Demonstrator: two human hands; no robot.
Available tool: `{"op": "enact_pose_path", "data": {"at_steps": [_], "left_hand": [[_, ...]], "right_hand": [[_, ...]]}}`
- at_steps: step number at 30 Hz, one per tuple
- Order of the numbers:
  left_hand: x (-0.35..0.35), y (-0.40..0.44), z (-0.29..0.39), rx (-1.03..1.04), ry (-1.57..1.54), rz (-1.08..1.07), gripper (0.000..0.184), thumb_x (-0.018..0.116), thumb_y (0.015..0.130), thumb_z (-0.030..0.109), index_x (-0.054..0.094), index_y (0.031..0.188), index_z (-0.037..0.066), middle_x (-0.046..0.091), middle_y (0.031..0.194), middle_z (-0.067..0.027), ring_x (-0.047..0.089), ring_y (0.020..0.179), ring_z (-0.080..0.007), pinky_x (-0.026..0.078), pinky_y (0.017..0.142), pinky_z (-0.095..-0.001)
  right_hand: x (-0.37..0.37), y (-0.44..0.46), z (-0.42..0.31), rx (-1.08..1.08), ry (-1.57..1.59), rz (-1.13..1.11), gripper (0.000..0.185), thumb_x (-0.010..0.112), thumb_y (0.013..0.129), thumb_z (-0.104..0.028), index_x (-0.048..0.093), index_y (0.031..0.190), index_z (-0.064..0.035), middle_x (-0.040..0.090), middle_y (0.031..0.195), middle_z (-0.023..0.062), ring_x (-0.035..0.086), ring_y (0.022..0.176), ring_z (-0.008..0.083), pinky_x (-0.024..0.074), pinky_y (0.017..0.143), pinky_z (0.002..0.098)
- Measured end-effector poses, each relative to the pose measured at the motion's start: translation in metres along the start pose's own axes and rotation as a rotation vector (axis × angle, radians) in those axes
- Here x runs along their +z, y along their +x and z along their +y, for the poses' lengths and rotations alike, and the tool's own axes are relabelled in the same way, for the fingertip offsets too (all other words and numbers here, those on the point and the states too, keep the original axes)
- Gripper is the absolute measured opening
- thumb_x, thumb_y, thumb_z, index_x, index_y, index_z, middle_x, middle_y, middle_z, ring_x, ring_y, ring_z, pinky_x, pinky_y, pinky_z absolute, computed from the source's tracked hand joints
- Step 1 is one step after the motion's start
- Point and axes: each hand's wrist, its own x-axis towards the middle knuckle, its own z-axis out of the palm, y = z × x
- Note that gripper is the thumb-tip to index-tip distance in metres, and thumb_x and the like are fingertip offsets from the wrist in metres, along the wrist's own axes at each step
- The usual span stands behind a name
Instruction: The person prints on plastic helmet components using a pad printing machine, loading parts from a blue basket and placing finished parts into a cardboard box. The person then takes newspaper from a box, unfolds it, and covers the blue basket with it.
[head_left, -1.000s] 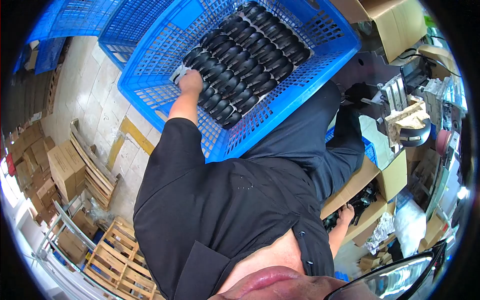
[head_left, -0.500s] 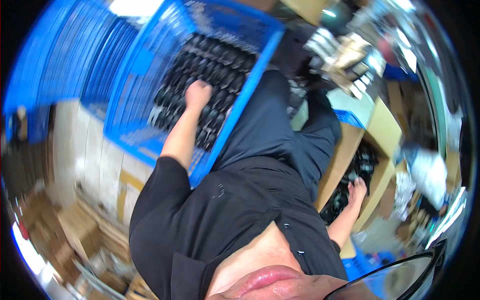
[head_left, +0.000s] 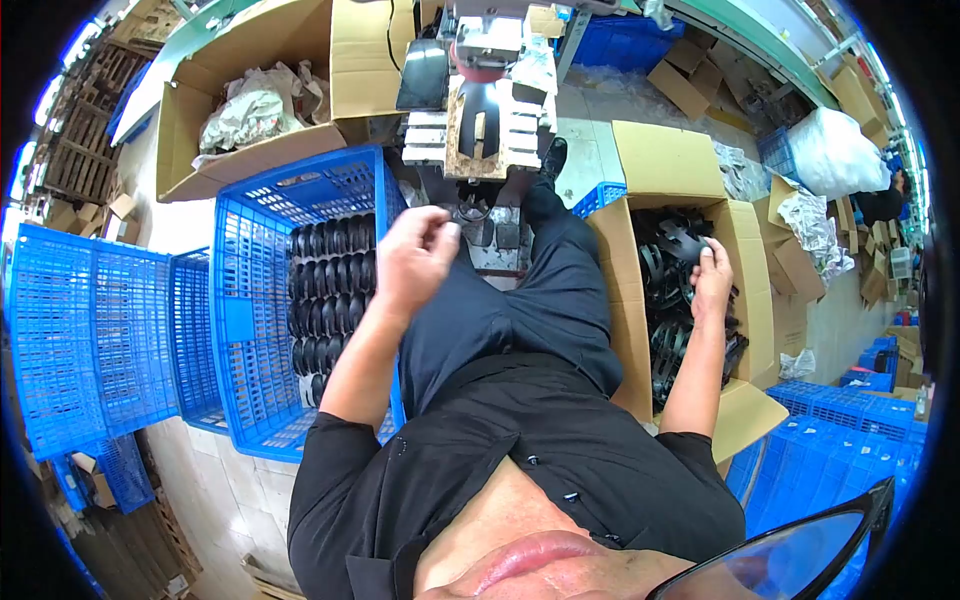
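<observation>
Left hand (head_left: 412, 262) has swung off the blue crate (head_left: 238, 318), now curled above the thigh (head_left: 450, 320), can't tell if it's empty. R hand (head_left: 711, 283) pinches a black part (head_left: 683, 243) at the carton (head_left: 622, 310); fingertip hold, so poss. slip, or snag w/ jumbled pile (head_left: 665, 345).

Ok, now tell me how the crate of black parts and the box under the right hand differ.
The crate is slotted blue plastic; the box is brown cardboard with solid sides. The box has flaps standing open; the crate has none. In the crate the black parts line up in rows; in the box they lie jumbled. Both are open on top and hold black parts.
</observation>
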Motion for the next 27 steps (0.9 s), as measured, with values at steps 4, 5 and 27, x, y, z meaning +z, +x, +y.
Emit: {"op": "enact_pose_path", "data": {"at_steps": [4, 5, 27], "left_hand": [[0.029, 0.012, 0.064, 0.309, 0.076, -0.267, 0.053, 0.079, 0.087, 0.02, 0.059, 0.133, 0.004, 0.064, 0.123, -0.0189, 0.065, 0.109, -0.0312, 0.054, 0.092, -0.039], [0.035, 0.015, 0.076, 0.382, 0.081, -0.309, 0.061, 0.079, 0.087, 0.023, 0.055, 0.14, 0.003, 0.06, 0.13, -0.0212, 0.061, 0.117, -0.0357, 0.052, 0.098, -0.0426], [0.032, 0.125, 0.074, 0.244, 0.567, 0.177, 0.047, 0.078, 0.086, 0.042, 0.063, 0.104, 0.002, 0.069, 0.099, -0.0195, 0.069, 0.087, -0.038, 0.055, 0.076, -0.0464]], "right_hand": [[0.067, -0.051, -0.056, -0.087, 0.067, -0.442, 0.021, 0.061, 0.104, -0.015, 0.068, 0.123, -0.0097, 0.057, 0.084, -0.0047, 0.047, 0.066, 0.0037, 0.0407, 0.057, 0.0205], [0.083, -0.065, -0.07, -0.113, 0.023, -0.553, 0.022, 0.062, 0.104, -0.015, 0.068, 0.124, -0.0095, 0.057, 0.083, -0.0052, 0.047, 0.067, 0.0034, 0.0413, 0.058, 0.0202], [0.192, -0.051, -0.128, -0.128, 0.422, -0.621, 0.043, 0.069, 0.099, -0.01, 0.055, 0.138, 0.0028, 0.063, 0.093, 0.0004, 0.057, 0.076, 0.0071, 0.0492, 0.068, 0.0228]]}}
